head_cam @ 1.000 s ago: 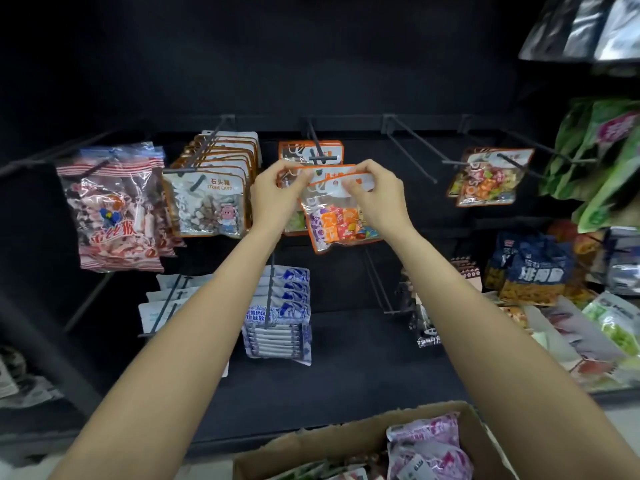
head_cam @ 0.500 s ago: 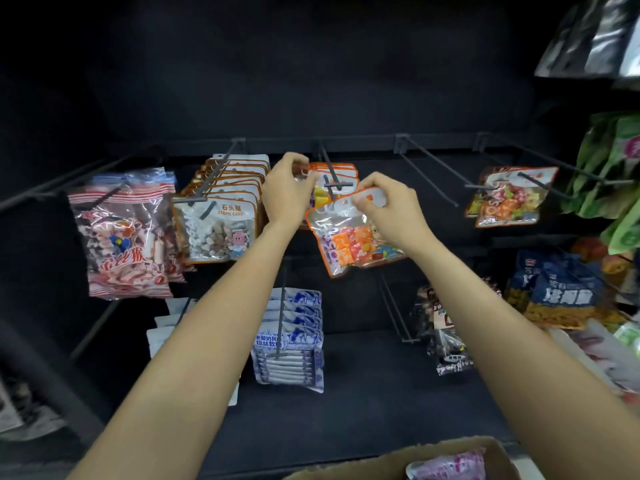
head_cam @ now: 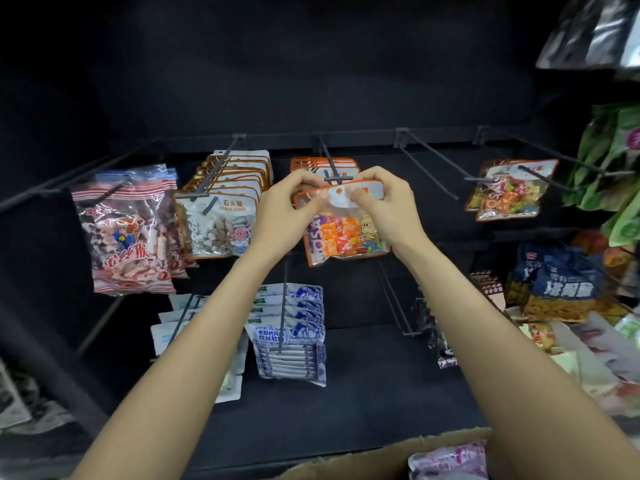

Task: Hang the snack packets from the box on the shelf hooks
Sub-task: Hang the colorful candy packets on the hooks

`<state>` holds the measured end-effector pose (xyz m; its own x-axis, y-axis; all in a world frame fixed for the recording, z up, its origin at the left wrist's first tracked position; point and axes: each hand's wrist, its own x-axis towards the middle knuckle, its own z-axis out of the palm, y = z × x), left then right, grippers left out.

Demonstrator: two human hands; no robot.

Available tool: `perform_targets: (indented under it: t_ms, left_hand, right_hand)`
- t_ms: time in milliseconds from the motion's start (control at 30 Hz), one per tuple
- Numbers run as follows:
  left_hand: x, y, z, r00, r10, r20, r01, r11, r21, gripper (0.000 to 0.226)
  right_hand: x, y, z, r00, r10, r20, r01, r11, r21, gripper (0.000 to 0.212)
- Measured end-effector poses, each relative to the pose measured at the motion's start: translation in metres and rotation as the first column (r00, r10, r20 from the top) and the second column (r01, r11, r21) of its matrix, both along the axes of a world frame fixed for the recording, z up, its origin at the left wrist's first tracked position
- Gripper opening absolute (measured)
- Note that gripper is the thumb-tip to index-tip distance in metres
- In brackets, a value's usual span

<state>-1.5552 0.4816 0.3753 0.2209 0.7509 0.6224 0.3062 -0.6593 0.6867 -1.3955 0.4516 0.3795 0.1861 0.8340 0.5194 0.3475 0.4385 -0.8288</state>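
I pinch the orange-edged candy packet [head_cam: 346,225] by its white top strip with both hands. My left hand [head_cam: 284,211] holds the left upper corner between thumb and fingers, and my right hand [head_cam: 388,206] holds the right upper corner in the same way. The small hole in the strip is between my two thumbs, just under the tip of the middle hook [head_cam: 333,168]. I cannot tell if the hook tip is already in the hole. The packet hangs a little tilted, in front of more packets of the same kind [head_cam: 325,164] on that hook.

To the left hangs a row of stone candy packets [head_cam: 221,216], and further left the red striped bags [head_cam: 124,230]. To the right one hook carries colourful candy packets [head_cam: 509,192]. Below, blue and white packets [head_cam: 294,327] hang on a lower hook. At the bottom edge I see the cardboard box [head_cam: 381,455] with a pink packet [head_cam: 450,462] inside.
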Motion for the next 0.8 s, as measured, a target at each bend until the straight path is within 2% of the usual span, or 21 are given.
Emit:
perform_targets:
  t_ms: [67,267,433,600,700,800]
  left_hand:
    - [0.002,0.002,0.0,1.0,0.025,0.01,-0.025,1.0,-0.009,0.022]
    - [0.004,0.009,0.0,0.998,0.004,0.061,-0.005,1.0,0.025,0.006]
    - [0.012,0.011,0.006,0.988,0.031,0.152,-0.008,0.989,-0.146,0.014]
    - [0.016,0.01,0.013,0.983,0.032,0.182,0.036,0.933,-0.358,0.016]
    - [0.016,0.008,0.014,0.985,0.035,0.17,0.031,0.929,-0.369,0.017]
    - [0.013,0.006,0.012,0.984,0.034,0.176,0.027,0.943,-0.332,0.018]
  right_hand:
    - [-0.001,0.003,-0.001,0.999,-0.03,0.027,0.03,0.999,0.013,0.013]
    - [-0.001,0.007,0.001,0.999,-0.031,-0.031,0.032,0.999,0.034,0.016]
    - [-0.003,0.009,0.003,0.985,0.029,-0.17,-0.045,0.995,-0.091,0.02]
    - [0.003,0.009,0.007,0.954,0.101,-0.283,-0.181,0.945,-0.273,0.017]
    - [0.004,0.008,0.009,0.923,0.133,-0.362,-0.257,0.912,-0.321,0.016]
    - [0.002,0.005,0.009,0.923,0.127,-0.363,-0.246,0.92,-0.303,0.014]
